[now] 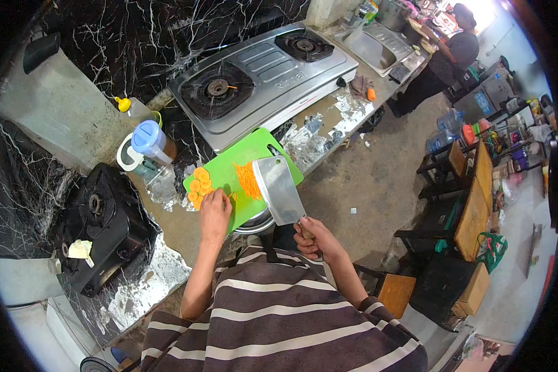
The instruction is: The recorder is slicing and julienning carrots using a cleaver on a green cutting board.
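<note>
A cleaver [279,190] with a broad metal blade is gripped by its handle in my right hand [317,239]. Its blade lies over the right part of a green cutting board [258,144], beside a pile of shredded carrot [248,180]. My left hand [215,209] is at the board's near left edge, fingers down against a cluster of round carrot slices [199,183]. Those fingers hide some slices, and whether they grip any is unclear. A few loose shreds lie by the fingertips. Under the board's near edge shows the rim of a metal bowl [256,224].
Behind the board stands a two-burner gas stove [265,69]; a black stove [102,228] is at left. A blue-lidded pitcher [149,139] stands near the board's left corner. A carrot piece [371,95] lies by the counter edge. Another person [455,51] works past the sink [372,51].
</note>
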`<state>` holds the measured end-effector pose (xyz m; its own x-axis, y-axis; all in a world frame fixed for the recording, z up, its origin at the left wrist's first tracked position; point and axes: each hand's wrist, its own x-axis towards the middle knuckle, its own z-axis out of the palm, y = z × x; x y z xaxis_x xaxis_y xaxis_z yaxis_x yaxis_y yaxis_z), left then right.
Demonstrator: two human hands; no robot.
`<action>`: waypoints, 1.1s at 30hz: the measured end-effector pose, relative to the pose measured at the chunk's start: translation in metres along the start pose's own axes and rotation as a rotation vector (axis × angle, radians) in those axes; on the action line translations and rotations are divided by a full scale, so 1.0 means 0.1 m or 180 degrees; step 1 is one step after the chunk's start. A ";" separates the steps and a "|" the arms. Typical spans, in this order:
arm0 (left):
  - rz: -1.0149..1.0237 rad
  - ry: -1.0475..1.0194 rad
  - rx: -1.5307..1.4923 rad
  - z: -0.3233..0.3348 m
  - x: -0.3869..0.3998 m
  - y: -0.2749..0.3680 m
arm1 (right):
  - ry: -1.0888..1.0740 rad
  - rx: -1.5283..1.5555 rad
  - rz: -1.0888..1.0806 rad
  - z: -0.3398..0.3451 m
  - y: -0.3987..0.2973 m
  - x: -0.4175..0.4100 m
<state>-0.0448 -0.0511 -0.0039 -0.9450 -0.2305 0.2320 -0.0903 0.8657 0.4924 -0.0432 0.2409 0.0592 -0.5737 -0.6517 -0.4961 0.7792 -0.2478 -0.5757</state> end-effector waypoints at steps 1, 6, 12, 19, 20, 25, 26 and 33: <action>0.0015 0.0005 -0.0010 -0.01 0.03 0.01 | 0.0044 -0.0020 0.0020 0.01 -0.01 -0.01; -0.0107 0.0059 -0.0949 -0.07 0.21 0.16 | 0.0009 -0.0041 0.0033 -0.02 -0.02 -0.04; 0.0840 0.0002 -0.1189 -0.06 0.44 0.21 | 0.0138 -0.0099 0.0016 0.06 -0.10 -0.08; 0.0468 0.0237 -0.0820 -0.11 0.12 -0.03 | 0.0838 -0.1049 -0.0301 0.30 0.04 -0.08; 0.0451 0.0224 -0.0665 -0.10 0.03 -0.05 | 0.0860 -0.1345 -0.0315 0.30 0.09 -0.07; 0.0501 0.0067 -0.0189 -0.01 -0.30 0.00 | 0.0906 -0.2512 -0.0336 0.33 0.19 -0.01; 0.0467 -0.0010 -0.0141 0.01 -0.33 0.01 | 0.0886 -0.2525 -0.0320 0.33 0.22 0.01; 0.0354 0.0068 -0.0069 0.02 -0.41 0.07 | 0.1046 -0.3475 -0.0415 0.44 0.30 0.15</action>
<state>-0.0069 -0.0352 -0.0116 -0.9419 -0.1432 0.3038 0.0217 0.8766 0.4807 -0.0179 0.1923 0.0628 -0.7973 -0.4084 -0.4445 0.1667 0.5588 -0.8124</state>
